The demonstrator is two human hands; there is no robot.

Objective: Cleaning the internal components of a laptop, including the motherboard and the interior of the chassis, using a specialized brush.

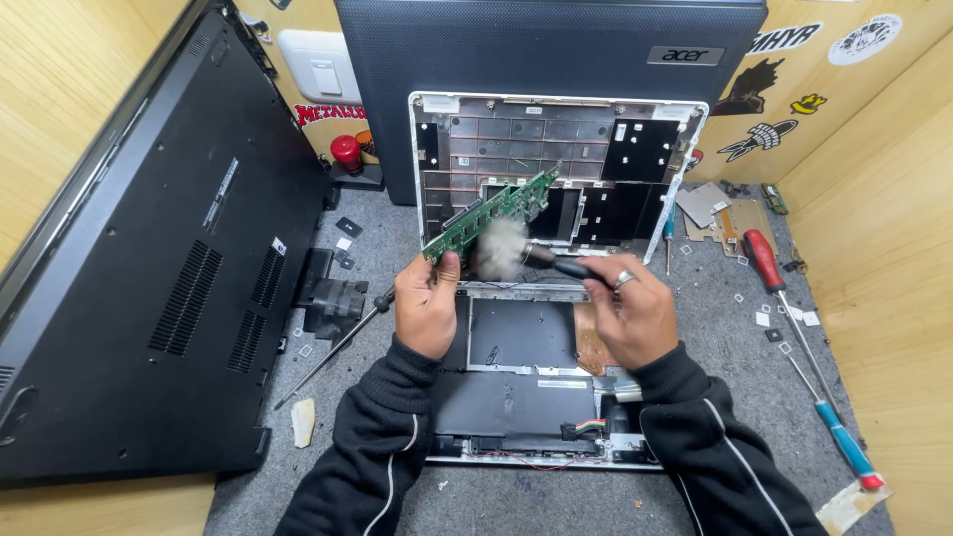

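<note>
My left hand (427,303) holds a long green circuit board (488,213) by its lower end, tilted up to the right above an opened laptop chassis (556,159). My right hand (630,310), with a ring on one finger, grips the black handle of a brush (556,264). Its pale bristle head (499,248) is blurred and touches the board's middle. Both sleeves are black with a white stripe.
A black laptop bottom cover (149,278) leans at the left. Another black laptop lid (556,50) stands behind. A long screwdriver (338,347) lies left of my hands; red-handled (764,260) and blue-handled (839,437) screwdrivers lie right. Small parts and screws scatter over the grey mat (745,367).
</note>
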